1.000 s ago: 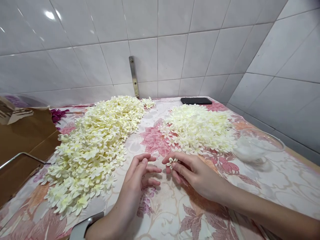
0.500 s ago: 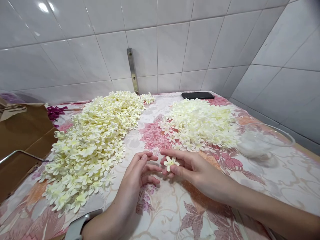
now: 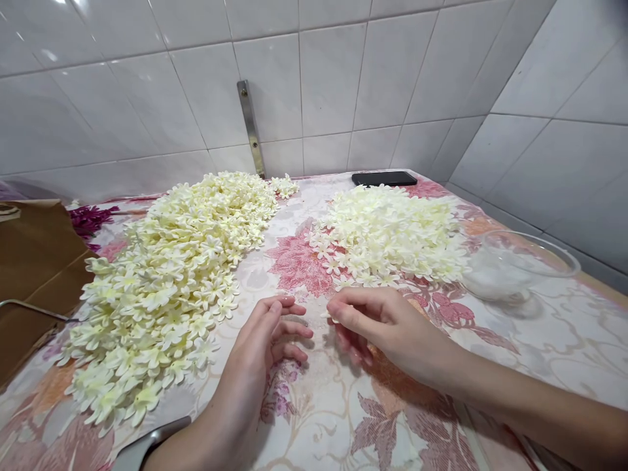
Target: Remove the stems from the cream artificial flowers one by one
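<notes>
My left hand (image 3: 267, 340) rests half curled above the cloth, fingers apart and nothing in it. Facing it across a small gap, my right hand (image 3: 370, 320) is closed in a pinch. Only a pale sliver of the small artificial flower (image 3: 328, 316) shows at its thumb and fingertips; the rest is hidden by the fingers. Left of my left hand spreads a long heap of cream-white flowers (image 3: 186, 261). Beyond my right hand lies a second, smaller heap of white flowers (image 3: 392, 235).
A black phone (image 3: 384, 178) lies at the back by the tiled wall. At the right stands a clear bowl (image 3: 510, 281) with something white inside. On the left are a brown paper bag (image 3: 39, 255), a metal rod (image 3: 39, 307) and purple flowers (image 3: 91, 221). Floral cloth (image 3: 318, 425) covers the table.
My right hand has turned and closed its fingers, so the flower, shown face-on before, is now almost hidden. My left hand holds its pose. The view has shifted slightly.
</notes>
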Available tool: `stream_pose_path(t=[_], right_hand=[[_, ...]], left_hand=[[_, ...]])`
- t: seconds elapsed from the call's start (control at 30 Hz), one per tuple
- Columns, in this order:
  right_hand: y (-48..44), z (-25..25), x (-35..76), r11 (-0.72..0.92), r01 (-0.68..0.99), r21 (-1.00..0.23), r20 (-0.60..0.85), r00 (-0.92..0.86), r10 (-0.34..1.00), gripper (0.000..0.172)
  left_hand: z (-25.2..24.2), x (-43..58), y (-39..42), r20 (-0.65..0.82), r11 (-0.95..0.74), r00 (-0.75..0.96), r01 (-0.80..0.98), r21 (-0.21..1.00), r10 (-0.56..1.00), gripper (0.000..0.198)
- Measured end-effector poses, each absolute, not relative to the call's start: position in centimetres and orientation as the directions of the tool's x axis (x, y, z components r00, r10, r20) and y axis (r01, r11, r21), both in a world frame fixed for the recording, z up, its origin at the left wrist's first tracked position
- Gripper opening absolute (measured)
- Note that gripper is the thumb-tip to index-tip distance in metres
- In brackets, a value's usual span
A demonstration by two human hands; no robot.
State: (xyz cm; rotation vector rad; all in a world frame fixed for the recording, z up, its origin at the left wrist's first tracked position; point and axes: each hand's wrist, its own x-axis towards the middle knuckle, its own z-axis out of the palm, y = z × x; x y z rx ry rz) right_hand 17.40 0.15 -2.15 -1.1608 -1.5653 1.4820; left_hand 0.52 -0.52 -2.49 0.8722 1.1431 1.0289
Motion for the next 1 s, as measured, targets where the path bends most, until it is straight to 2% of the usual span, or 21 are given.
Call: stream_pose_path(t=[0.1,0.2,0.4,0.63,0.77,0.9,1.0], right_hand=[[0.46,-2.37,17.51,-0.061,0.092,-0.994,-0.092,-0.393,0.915,0.022],[0.72,-2.62,17.67,-0.061,0.087,-0.994,-0.088,-0.348,0.933,0.018],[0.80,-2.53,17.72,-0.074,0.117,-0.990,-0.108,-0.322,0.940,0.027],[0.61,-2.42,17.64,-0.098,0.163,-0.982,-0.161,-0.433,0.887,0.033],[0.53,-2.32,17.73,-0.056,0.125,-0.991,-0.103,-0.414,0.904,0.016],[0.42,-1.98,17.80,0.076,0.141,-0.987,0.018,-0.370,0.929,0.030],[0.41,-1.97,17.90,0.120,0.172,-0.978,0.049,-0.370,0.928,0.027]], left_hand=[[-2.59,0.56,-0.34,-0.282,0.295,0.096,-0.183,0.938,0.955,0.023],[-2.70,0.54,-0.11,-0.282,0.294,0.093,-0.181,0.938,0.955,0.023],[-2.38,0.55,-0.19,-0.306,0.314,0.069,-0.179,0.932,0.949,0.022],[-2.32,0.66,-0.19,-0.310,0.318,0.072,-0.168,0.933,0.948,0.022],[-2.49,0.55,-0.10,-0.303,0.319,0.117,-0.163,0.934,0.946,0.024],[-2.53,0.51,-0.08,-0.307,0.327,0.135,-0.166,0.930,0.942,0.025],[-2.55,0.47,-0.14,-0.303,0.324,0.135,-0.170,0.931,0.943,0.024]])
